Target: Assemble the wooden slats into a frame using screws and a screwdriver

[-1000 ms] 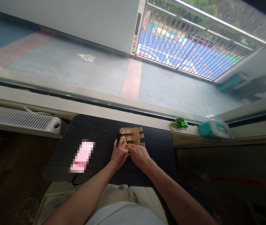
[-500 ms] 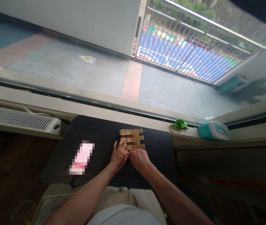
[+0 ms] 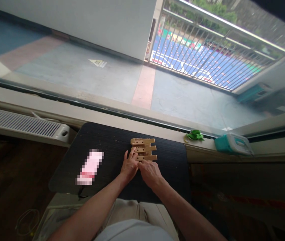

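A slatted wooden piece [image 3: 146, 149] lies on the black table top [image 3: 112, 140], near its far edge. Its pale slats point right and have small dark holes; darker brown wood shows between them. At its near left corner is my left hand [image 3: 129, 166], thumb side against the wood and a couple of fingers stretched over the lower slats. My right hand [image 3: 150, 172] is closed at the near edge, knuckles up, touching the lowest visible slat. Both hands meet there and hide the nearest part of the piece, so what the right fingertips press on does not show.
A blurred pink and white item [image 3: 91, 167] lies on the table's left. On the window sill are a green crumpled cloth or bag [image 3: 195, 135] and a teal box with a pale lid [image 3: 233, 144]. A white radiator [image 3: 24, 124] stands left of the table; small crumbs dot its top.
The whole view has shifted slightly, so everything sits a little further right. Both hands stay at the near edge of the wooden piece with almost the same grip.
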`<state>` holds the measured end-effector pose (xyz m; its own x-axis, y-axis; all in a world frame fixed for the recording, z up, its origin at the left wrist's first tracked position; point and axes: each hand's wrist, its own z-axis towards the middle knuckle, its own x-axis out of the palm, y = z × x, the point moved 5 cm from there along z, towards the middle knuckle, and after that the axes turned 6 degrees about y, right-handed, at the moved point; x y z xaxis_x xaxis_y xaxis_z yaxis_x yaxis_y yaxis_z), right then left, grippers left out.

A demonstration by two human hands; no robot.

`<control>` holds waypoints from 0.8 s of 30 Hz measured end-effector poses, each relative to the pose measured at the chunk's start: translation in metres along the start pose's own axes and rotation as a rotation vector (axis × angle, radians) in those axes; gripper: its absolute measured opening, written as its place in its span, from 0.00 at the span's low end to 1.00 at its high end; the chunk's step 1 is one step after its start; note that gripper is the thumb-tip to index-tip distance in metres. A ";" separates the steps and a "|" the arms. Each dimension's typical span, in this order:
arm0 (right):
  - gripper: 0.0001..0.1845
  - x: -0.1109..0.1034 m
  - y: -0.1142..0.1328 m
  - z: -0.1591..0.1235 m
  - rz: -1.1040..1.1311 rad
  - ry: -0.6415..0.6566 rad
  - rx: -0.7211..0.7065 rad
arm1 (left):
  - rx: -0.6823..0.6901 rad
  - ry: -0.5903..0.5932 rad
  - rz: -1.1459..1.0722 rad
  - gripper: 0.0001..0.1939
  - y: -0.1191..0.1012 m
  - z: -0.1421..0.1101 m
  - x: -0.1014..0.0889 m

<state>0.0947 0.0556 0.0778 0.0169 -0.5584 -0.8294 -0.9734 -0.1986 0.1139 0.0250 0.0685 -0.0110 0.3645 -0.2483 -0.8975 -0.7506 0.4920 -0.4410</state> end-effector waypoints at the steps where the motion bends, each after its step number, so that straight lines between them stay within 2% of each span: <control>1: 0.15 0.002 0.000 0.001 -0.002 0.008 0.010 | 0.005 0.000 0.003 0.11 0.000 0.000 0.000; 8: 0.14 0.013 -0.012 0.004 0.032 0.015 0.152 | 0.019 0.012 0.025 0.06 0.000 0.000 -0.001; 11: 0.12 0.006 -0.013 -0.001 0.045 0.022 0.108 | 0.023 0.009 0.031 0.05 0.001 0.001 0.000; 15: 0.15 0.003 -0.010 -0.001 0.018 0.061 0.038 | 0.028 0.002 0.014 0.05 0.001 0.000 -0.001; 19: 0.13 0.008 -0.011 0.005 0.032 0.048 0.096 | 0.032 0.011 0.017 0.05 0.001 -0.001 -0.002; 22: 0.15 0.010 -0.012 0.004 0.049 0.054 0.170 | 0.028 0.018 0.017 0.06 0.001 -0.001 -0.002; 24: 0.15 0.008 -0.012 0.001 0.048 0.066 0.168 | 0.025 0.018 0.013 0.07 0.001 -0.001 -0.002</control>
<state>0.1060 0.0547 0.0690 -0.0206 -0.6167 -0.7869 -0.9978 -0.0364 0.0546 0.0231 0.0686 -0.0101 0.3448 -0.2564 -0.9030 -0.7412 0.5159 -0.4295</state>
